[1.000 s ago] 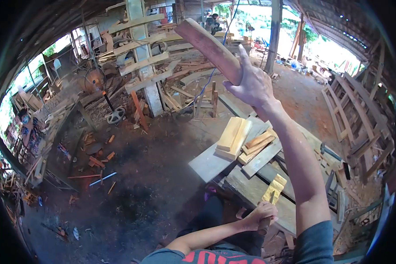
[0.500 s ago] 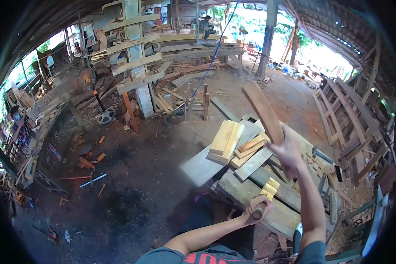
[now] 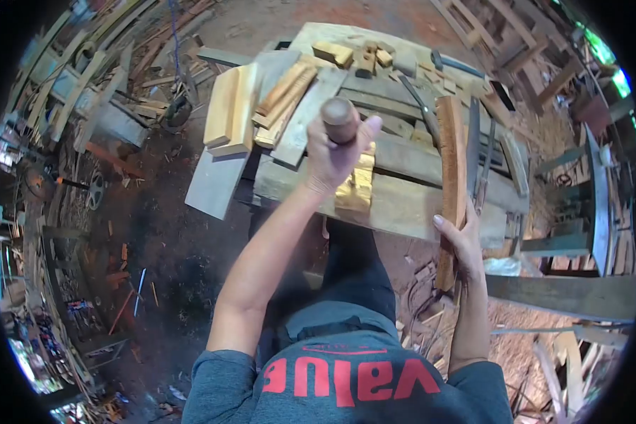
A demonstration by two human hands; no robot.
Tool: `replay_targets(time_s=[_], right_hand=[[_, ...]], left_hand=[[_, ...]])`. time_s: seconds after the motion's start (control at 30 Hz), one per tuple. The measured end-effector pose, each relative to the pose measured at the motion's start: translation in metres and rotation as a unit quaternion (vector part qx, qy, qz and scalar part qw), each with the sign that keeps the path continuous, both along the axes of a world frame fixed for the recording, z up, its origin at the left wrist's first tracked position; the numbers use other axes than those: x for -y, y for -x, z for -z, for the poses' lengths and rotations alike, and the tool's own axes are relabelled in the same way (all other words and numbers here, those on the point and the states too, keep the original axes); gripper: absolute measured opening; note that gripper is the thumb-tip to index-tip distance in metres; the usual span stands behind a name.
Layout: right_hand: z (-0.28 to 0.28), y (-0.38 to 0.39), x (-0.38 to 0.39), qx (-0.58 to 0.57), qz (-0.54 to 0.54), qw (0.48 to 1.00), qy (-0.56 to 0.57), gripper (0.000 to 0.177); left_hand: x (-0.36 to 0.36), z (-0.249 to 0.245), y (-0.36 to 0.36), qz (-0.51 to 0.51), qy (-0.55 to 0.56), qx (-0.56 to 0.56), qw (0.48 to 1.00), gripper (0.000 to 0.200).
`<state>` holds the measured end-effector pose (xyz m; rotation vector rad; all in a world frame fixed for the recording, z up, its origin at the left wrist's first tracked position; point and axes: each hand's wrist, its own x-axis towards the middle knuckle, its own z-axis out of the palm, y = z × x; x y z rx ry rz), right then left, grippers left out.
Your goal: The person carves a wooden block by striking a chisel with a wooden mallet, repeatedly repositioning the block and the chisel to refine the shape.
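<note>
My left hand is closed around a round wooden handle, its blunt end facing up at me; the far end is hidden behind the hand. Just below that hand, a yellow chipped wood block lies at the near edge of the workbench. My right hand grips the lower part of a long, slightly curved brown piece of wood at the bench's right side. Close by that piece lie a dark saw-like blade and a thin tool.
Pale boards and brown strips are stacked on the bench's left. Small wood blocks and a hammer lie at its back. A long beam stands right of me, with leaning timber beyond. Scraps litter the dark floor.
My view has tilted down toward the bench. The curved wood has come back from over the far side to the bench's right side. My left hand still holds the handle, now further over the bench.
</note>
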<state>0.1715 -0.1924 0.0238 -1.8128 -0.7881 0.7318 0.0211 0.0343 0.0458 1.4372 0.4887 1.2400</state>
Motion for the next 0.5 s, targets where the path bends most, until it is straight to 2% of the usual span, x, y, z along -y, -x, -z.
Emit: replay_targets(time_s=[0.03, 0.07, 0.13, 0.2, 0.27, 0.33, 0.37, 0.4, 0.47, 0.5], right_hand=[[0.005, 0.002, 0.004, -0.013, 0.008, 0.999, -0.028, 0.072], [0.008, 0.005, 0.008, -0.024, 0.015, 0.998, -0.057, 0.073], [0.007, 0.006, 0.013, -0.014, 0.026, 0.999, -0.046, 0.075], [-0.011, 0.006, 0.012, 0.078, 0.019, 0.997, -0.02, 0.078], [-0.037, 0.009, 0.015, 0.092, 0.076, 0.99, -0.081, 0.082], [-0.062, 0.011, 0.016, 0.037, 0.096, 0.982, -0.16, 0.085], [-0.071, 0.014, 0.013, 0.026, 0.084, 0.973, -0.215, 0.086], [-0.067, 0.014, 0.009, 0.031, 0.081, 0.973, -0.214, 0.086], [-0.051, 0.012, 0.004, 0.263, 0.016, 0.941, -0.21, 0.085], [-0.066, 0.009, 0.009, 0.357, -0.085, 0.93, 0.015, 0.084]], left_hand=[[-0.003, 0.006, 0.002, -0.011, -0.035, -0.051, 0.998, 0.024], [-0.001, 0.007, 0.0, -0.027, -0.05, -0.017, 0.998, 0.024], [0.004, 0.01, -0.002, -0.049, -0.033, -0.02, 0.998, 0.024], [0.006, 0.009, -0.007, -0.047, -0.047, -0.024, 0.997, 0.024], [0.008, 0.009, -0.013, -0.05, -0.053, -0.026, 0.997, 0.023], [0.007, 0.016, -0.021, -0.059, -0.052, -0.034, 0.996, 0.02], [0.009, 0.013, -0.026, -0.058, -0.104, -0.052, 0.991, 0.018], [0.012, 0.009, -0.03, -0.058, -0.155, -0.071, 0.984, 0.017], [0.016, 0.004, -0.038, -0.048, -0.167, -0.057, 0.983, 0.017], [0.014, 0.009, -0.043, -0.048, -0.164, -0.037, 0.985, 0.018]])
